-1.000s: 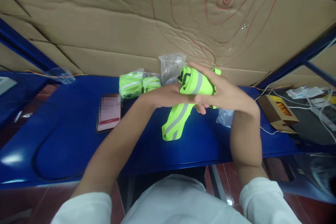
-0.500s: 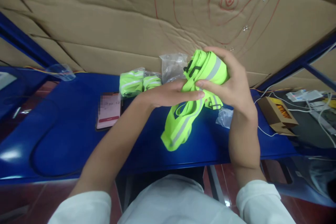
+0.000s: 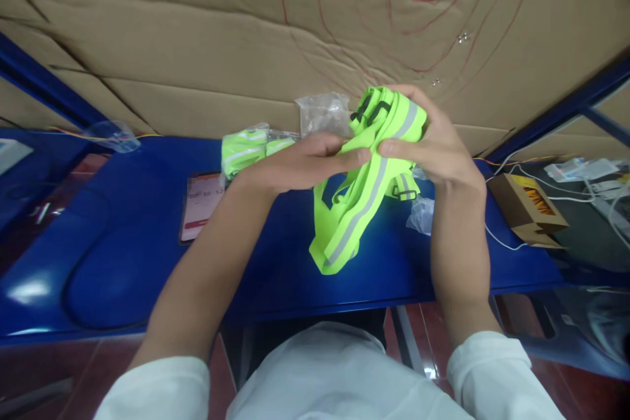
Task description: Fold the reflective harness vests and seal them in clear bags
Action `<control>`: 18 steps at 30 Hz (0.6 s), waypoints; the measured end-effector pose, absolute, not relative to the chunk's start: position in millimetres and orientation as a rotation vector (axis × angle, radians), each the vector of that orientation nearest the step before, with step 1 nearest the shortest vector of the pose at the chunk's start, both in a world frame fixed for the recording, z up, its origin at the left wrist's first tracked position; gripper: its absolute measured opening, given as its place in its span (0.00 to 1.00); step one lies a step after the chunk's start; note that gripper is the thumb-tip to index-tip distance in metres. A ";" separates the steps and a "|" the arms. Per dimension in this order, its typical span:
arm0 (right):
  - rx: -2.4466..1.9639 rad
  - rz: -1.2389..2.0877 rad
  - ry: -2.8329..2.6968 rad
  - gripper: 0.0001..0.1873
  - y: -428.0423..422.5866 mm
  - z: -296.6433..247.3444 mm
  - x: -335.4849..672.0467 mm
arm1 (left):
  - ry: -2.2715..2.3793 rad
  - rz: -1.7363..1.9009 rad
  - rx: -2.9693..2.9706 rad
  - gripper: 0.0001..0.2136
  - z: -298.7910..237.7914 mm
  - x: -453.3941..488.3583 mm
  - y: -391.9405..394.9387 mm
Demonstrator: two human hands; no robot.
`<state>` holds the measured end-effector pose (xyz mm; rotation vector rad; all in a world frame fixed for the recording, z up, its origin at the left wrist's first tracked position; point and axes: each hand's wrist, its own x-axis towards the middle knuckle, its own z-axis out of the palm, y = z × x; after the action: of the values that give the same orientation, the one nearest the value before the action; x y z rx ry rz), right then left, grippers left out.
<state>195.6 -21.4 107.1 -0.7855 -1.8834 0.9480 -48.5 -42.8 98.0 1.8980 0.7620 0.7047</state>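
A neon-yellow reflective strap harness [image 3: 364, 190] with grey stripes and black buckles is held up over the blue table, part of it bundled. My right hand [image 3: 428, 144] wraps round the bundle's upper right side, its thumb pressed on the front. From the left, my left hand [image 3: 319, 161] grips the bundle, thumb in front and the other fingers partly hidden behind. A loose loop hangs below both hands, and a strap end with a black buckle dangles near my right wrist.
Behind my left hand lie bagged neon-yellow bundles [image 3: 243, 151] and a clear plastic bag [image 3: 322, 113]. A phone [image 3: 201, 207] rests left on the blue table [image 3: 132, 230]. Crumpled plastic [image 3: 421, 215] and an opened cardboard box [image 3: 529, 210] lie right. A cardboard wall [image 3: 207, 33] rises behind.
The hanging loop has swung slightly and now shows a broader, flatter striped face. My left hand has shifted a little up and left, and the bundle has turned slightly in my hands.
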 end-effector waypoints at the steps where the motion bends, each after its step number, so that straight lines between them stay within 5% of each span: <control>1: -0.772 0.935 -1.854 0.40 -21.0 108.0 197.8 | 0.804 0.774 1.907 0.18 98.5 -50.3 -42.2; 13: -0.873 0.795 -1.820 0.40 -18.7 112.7 206.7 | 0.712 1.089 1.805 0.15 89.4 -43.7 -37.3; 18: -0.879 0.635 -1.834 0.38 -22.4 116.4 201.1 | 0.762 1.104 1.729 0.38 75.2 -27.6 -33.7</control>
<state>201.1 -22.4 116.4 -0.8788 -1.8339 0.6353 -27.6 -33.7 75.2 1.7288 0.7616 1.1040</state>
